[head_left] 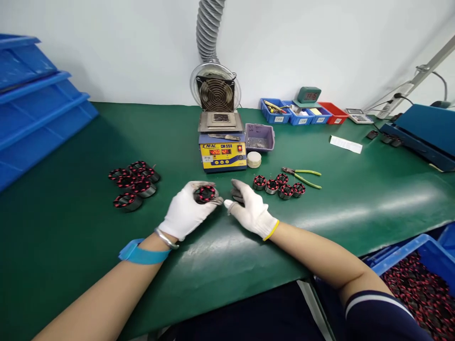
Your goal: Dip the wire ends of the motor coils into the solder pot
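Over at the green worktop (220, 255), the person's gloved left hand (186, 208) has its fingers curled round a black-and-pink ring (206, 194), while the gloved right hand (250, 208) sits just beside it, thumb and fingers parted. More such rings (144, 187) lie bunched out to the left of the left hand, and a smaller group (286, 191) sits just right of the right hand, with green-handled pliers (302, 175) past them. Straight ahead of both hands stands a yellow-fronted machine (223, 156), a round white pot (254, 159) near its corner.
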Action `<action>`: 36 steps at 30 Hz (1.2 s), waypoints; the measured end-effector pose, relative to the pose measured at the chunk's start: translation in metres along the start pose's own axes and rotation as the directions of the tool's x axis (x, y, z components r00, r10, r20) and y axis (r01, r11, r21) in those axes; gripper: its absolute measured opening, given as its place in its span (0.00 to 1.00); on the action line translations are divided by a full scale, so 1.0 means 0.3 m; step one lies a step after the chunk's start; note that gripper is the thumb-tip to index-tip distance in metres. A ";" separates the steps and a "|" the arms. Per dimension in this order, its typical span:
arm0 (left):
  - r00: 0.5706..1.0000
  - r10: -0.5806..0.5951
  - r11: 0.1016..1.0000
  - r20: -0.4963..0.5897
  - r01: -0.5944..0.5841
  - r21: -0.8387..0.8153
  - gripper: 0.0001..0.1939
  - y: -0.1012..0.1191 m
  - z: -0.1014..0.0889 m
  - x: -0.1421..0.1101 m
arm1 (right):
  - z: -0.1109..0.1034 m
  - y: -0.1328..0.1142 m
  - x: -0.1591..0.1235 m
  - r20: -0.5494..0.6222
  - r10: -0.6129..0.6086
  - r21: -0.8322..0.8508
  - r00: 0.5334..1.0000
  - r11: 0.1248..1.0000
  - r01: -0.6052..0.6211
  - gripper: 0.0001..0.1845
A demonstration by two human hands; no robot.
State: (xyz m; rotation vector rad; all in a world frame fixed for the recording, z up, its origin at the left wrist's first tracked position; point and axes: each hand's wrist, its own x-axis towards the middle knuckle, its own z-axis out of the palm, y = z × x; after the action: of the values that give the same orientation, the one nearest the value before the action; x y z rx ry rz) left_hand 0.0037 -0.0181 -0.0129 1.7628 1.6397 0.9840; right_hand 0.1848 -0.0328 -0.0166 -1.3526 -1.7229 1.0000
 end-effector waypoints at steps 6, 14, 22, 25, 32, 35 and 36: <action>0.992 0.084 0.996 0.098 -0.083 -0.014 0.27 0.024 0.017 -0.030 | -0.031 0.019 0.097 0.367 0.061 0.473 0.928 0.847 -0.243 0.27; 0.950 0.283 0.958 0.133 -0.286 -0.002 0.25 0.022 0.003 -0.020 | -0.007 0.017 0.082 0.285 0.002 0.483 0.959 0.864 -0.145 0.30; 0.944 0.295 0.949 0.148 -0.308 0.073 0.25 0.021 -0.004 -0.022 | -0.024 -0.011 0.039 0.178 -0.026 -0.024 0.984 0.999 0.031 0.19; 0.939 0.308 0.936 0.154 -0.328 0.124 0.25 0.025 -0.008 -0.024 | -0.038 -0.030 0.031 0.177 0.059 -0.233 0.982 0.972 -0.017 0.15; 0.922 0.275 0.938 0.274 -0.320 0.136 0.25 0.027 -0.028 -0.026 | -0.064 0.010 0.064 0.232 0.086 -0.031 0.969 0.996 -0.081 0.12; 0.921 0.261 0.944 0.288 -0.305 0.121 0.25 0.031 -0.029 -0.029 | -0.067 0.021 0.064 0.214 0.074 -0.023 0.974 0.997 -0.071 0.11; 0.923 0.257 0.947 0.288 -0.300 0.116 0.25 0.033 -0.029 -0.029 | -0.065 0.021 0.060 0.224 0.066 -0.041 0.972 0.997 -0.059 0.11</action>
State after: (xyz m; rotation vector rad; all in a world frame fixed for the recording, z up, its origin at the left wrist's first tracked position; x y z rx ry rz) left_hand 0.0027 -0.0289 -0.0013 2.1773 1.3506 0.7051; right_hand 0.2013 -0.0115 -0.0125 -1.3652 -1.8800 1.2036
